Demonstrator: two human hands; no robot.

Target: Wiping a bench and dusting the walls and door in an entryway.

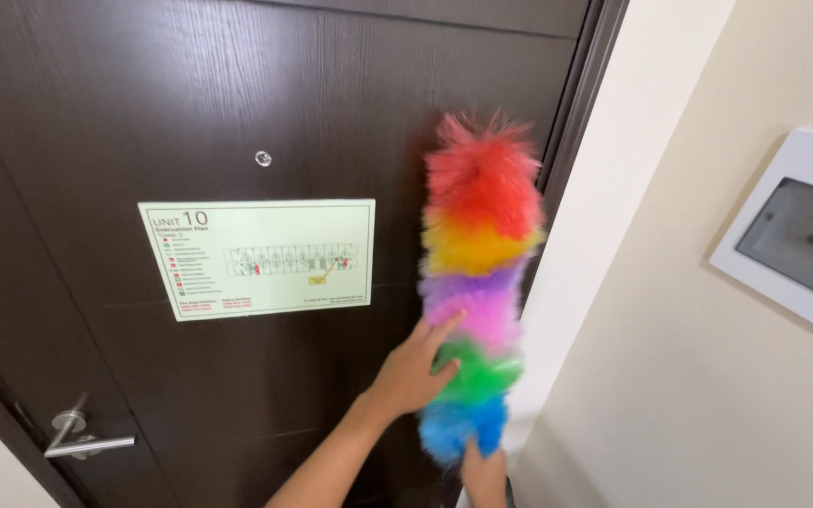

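Left hand (414, 372) presses fluffy rainbow duster (477, 282) against dark door (237, 113)

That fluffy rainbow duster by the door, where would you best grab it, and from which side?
Grip the rainbow duster at its bottom end, below the blue fluff, coming up from underneath. It stands upright against the dark door, and the soft head would just squash in a grip. The right hand already grips there, while the left hand only touches the fluff from the left side.
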